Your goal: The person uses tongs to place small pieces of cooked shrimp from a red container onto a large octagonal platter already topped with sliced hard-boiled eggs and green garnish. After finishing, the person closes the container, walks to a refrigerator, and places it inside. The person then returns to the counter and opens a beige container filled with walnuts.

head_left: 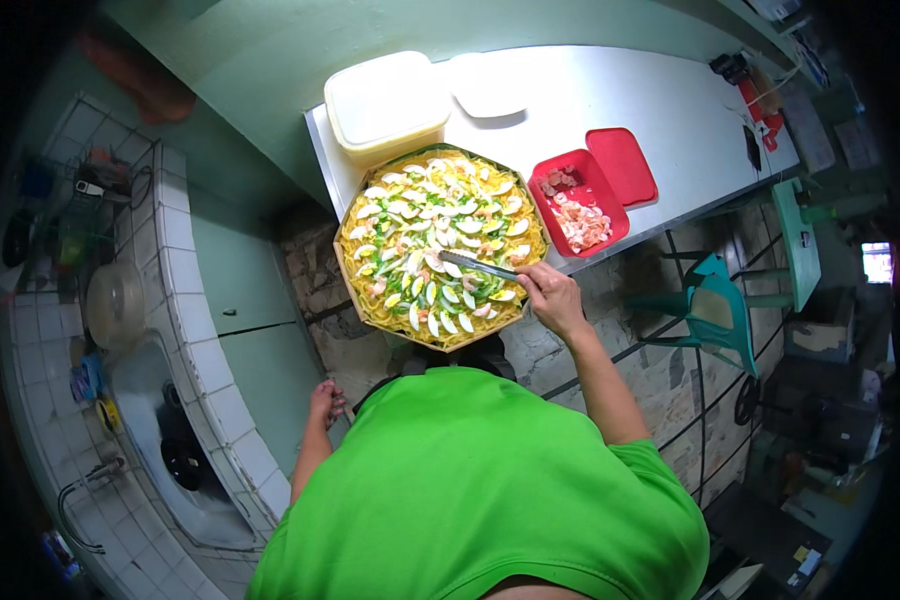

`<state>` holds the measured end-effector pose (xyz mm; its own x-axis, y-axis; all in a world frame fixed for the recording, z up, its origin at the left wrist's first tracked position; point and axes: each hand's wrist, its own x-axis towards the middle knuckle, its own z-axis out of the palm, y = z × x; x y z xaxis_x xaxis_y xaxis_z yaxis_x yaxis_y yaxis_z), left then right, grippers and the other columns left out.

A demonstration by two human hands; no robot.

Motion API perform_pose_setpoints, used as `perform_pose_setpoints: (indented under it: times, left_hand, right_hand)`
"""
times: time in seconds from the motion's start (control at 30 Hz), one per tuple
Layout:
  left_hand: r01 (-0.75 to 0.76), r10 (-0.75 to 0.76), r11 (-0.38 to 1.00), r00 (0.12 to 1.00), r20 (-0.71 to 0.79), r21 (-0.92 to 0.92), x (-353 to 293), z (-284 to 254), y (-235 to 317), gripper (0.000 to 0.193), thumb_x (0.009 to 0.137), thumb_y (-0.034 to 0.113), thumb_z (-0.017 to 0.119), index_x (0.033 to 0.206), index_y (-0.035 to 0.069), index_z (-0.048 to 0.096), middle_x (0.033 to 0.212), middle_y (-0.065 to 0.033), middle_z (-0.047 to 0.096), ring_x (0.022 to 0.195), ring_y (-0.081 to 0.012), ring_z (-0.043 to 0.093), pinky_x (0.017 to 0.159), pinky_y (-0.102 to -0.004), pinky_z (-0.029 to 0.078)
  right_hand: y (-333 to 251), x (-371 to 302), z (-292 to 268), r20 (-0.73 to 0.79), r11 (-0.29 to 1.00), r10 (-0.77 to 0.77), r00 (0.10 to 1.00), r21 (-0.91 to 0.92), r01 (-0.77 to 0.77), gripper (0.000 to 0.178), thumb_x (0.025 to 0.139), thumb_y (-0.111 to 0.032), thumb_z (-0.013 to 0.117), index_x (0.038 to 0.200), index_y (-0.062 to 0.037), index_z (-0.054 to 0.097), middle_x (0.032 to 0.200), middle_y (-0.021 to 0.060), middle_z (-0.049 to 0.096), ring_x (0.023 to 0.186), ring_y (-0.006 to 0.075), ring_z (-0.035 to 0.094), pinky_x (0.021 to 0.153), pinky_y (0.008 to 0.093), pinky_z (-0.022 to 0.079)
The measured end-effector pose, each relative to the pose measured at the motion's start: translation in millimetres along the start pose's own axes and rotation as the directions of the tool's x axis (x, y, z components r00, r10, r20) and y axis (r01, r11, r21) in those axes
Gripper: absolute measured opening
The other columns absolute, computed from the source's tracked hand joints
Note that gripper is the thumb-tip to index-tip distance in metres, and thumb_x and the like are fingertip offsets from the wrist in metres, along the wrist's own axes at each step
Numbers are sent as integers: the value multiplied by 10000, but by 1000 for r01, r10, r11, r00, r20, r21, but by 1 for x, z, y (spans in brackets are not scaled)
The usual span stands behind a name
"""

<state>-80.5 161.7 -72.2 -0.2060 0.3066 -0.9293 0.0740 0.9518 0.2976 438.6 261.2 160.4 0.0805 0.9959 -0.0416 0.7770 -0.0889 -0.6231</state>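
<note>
A big octagonal tray [341, 268] holds yellow noodles [363, 303] topped with egg slices, green vegetable strips and shrimp. Metal tongs [485, 266] with a dark grip reach in over the tray's right side, their tips down among the toppings. My right hand [553, 298] is closed round the handle end of these tongs. Whether the tips pinch anything is too small to tell. Low at my left side, away from the tray, hangs my left hand [327, 401], its fingers curled in and nothing visible in them. Right of the tray, a red container [604, 181] holds shrimp [582, 226] and brownish meat pieces [558, 181].
A red lid [623, 166] lies beside the red container on the white table [660, 110]. Behind the tray stand a lidded tub [387, 103] and a white lid [489, 84]. At left is a tiled counter with a sink [185, 440]; at right, a green chair [715, 312].
</note>
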Motion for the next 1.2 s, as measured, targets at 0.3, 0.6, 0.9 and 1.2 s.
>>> perform_pose_setpoints:
  times: [0.3,0.6,0.9,1.2]
  left_hand:
    - [-10,10,1000,1000,7,8,3,1,-6,338,990,399,518,1262,199,529,1021,-7,643,737,-157,627,556,-320,501]
    - [-16,16,1000,1000,4,14,6,6,3,318,989,409,516,1237,211,544,1025,-8,640,743,-164,620,564,-316,501]
    - [-33,33,999,999,10,36,3,7,11,334,991,409,515,1258,208,533,1032,-13,639,759,-155,621,577,-327,500]
    - [-72,70,995,997,32,68,5,2,1,354,1002,408,484,1296,214,515,1035,-13,638,780,-165,616,582,-323,488]
  right_hand:
    - [-6,3,-1,-56,997,-30,998,-71,26,145,916,-220,604,967,-113,688,942,81,677,797,333,661,686,421,517]
    - [13,5,-15,-280,931,-327,902,-257,258,176,874,-123,630,1045,-105,668,880,73,628,783,288,608,668,400,479]
    - [25,2,-15,-102,863,-413,905,-360,353,247,851,-130,651,1097,-128,664,922,47,638,840,240,611,680,388,478]
    - [79,20,-81,-421,998,-49,906,-53,29,191,937,-159,608,1076,-49,681,992,162,674,912,327,662,786,372,514]
